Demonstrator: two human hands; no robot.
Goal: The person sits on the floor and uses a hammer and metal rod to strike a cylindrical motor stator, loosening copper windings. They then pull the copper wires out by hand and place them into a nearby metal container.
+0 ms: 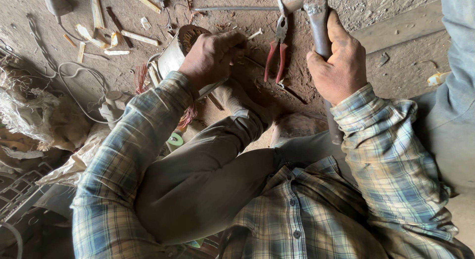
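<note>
On the dirt floor, near its far edge, your left hand rests on a grey metal cylinder lying on its side, its open end showing dark windings. Your fingers curl closed over the cylinder's upper rim; whether they also pinch a small tool there you cannot tell. Copper-red wire strands fan out beside the cylinder, toward the floor's left side.

Your right hand is wrapped tight around the handle of a hammer, thumb side uppermost; the hammer's head reaches the top edge of the view and is partly cut off. The handle's lower end shows below your plaid cuff.

Between the two hands, a pair of red-handled pliers lies flat on the floor, jaws pointing away from you, apart from both hands. A thin metal rod lies just beyond them. Pale wood offcuts and a white cable lie scattered toward the far left corner. A wooden plank runs along the right side.
</note>
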